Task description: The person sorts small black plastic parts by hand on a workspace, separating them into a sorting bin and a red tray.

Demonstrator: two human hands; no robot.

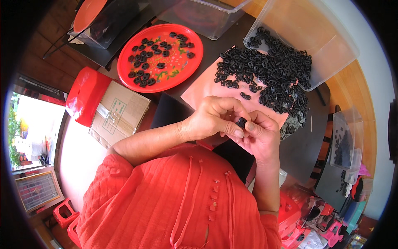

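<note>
Between both hands, over the near edge of a pink sheet (pixel 199 89), is a small black oval piece (pixel 241 122) with holes in it. My left hand (pixel 215 118) pinches it from the left with thumb and forefinger. From the other side, my right hand (pixel 264 135) grips it with thumb and fingertips. Beyond the hands lies a heap of similar black pieces (pixel 265 68), partly on the sheet and partly spilling from a tipped clear plastic bin (pixel 327 45). More such pieces are spread out singly on a round red tray (pixel 124 68) at the far left.
Another clear bin (pixel 199 16) stands behind the tray. A cardboard box (pixel 120 112) and a red stool (pixel 85 93) are at the left. Off to the right, a clear container (pixel 346 141) sits on a lower surface. The dark table's curved edge (pixel 323 124) runs along the right.
</note>
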